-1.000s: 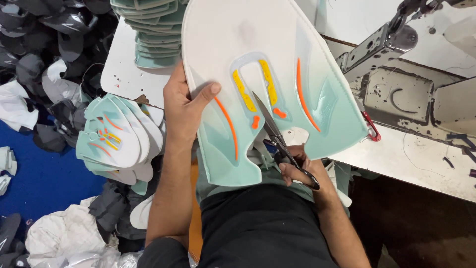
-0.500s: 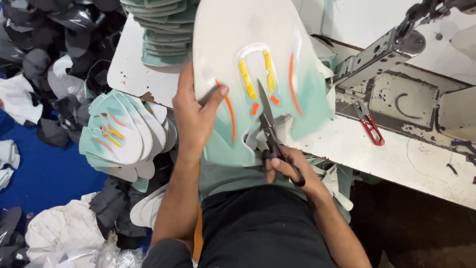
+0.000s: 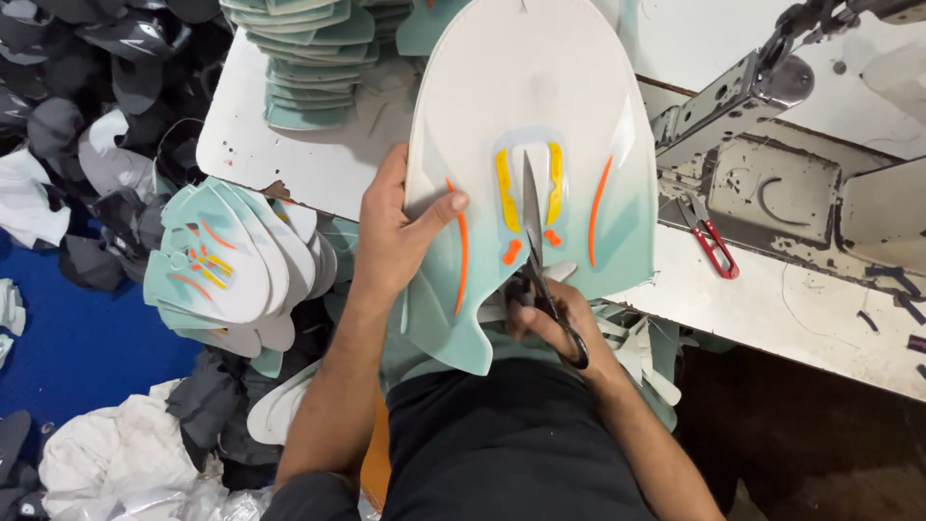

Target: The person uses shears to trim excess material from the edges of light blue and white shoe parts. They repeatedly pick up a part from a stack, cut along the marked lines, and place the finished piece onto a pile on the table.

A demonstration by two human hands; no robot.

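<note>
Shoe-upper panel (image 3: 526, 87) gripped by left hand (image 3: 395, 241), scissors (image 3: 535, 241) in right hand (image 3: 550, 318)

No packages in shot, no labels, no signs, no screens. Nothing boxed, bagged or wrapped turns up anywhere across the view, no tag or sticker shows on any surface, and no display is lit anywhere in sight.
</note>
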